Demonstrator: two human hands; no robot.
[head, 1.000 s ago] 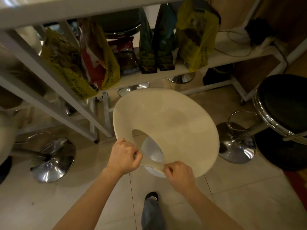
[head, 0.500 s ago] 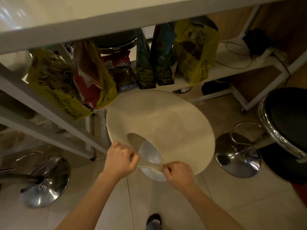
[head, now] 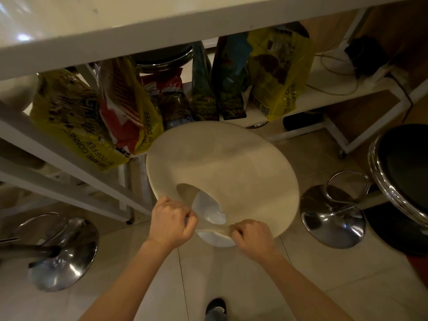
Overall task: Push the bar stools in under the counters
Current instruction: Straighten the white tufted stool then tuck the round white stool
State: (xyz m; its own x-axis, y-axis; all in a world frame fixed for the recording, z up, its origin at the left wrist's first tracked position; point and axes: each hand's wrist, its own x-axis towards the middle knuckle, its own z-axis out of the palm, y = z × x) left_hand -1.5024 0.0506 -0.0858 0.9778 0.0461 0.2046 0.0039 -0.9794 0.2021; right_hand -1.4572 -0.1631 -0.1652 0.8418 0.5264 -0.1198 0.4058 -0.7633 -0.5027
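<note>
A cream bar stool seat (head: 231, 172) with a cut-out handle hole fills the middle of the view. Its far rim reaches the shelf under the white counter (head: 139, 26). My left hand (head: 171, 223) grips the seat's near edge left of the hole. My right hand (head: 252, 237) pinches the thin strip of rim right of the hole. The stool's white base (head: 213, 242) shows through and below the hole. A black stool with a chrome rim (head: 403, 174) stands at the right, outside the counter.
Coffee bags (head: 129, 107) stand on the white shelf (head: 324, 91) beneath the counter. Chrome stool bases sit on the tiled floor at left (head: 62, 253) and right (head: 333, 216). Cables and a dark object lie on the shelf's right end. My shoe (head: 215, 304) shows at the bottom.
The cream seat has moved forward toward the shelf, its far rim now close to the coffee bags. Both hands kept their grip. The counter edge fills more of the top.
</note>
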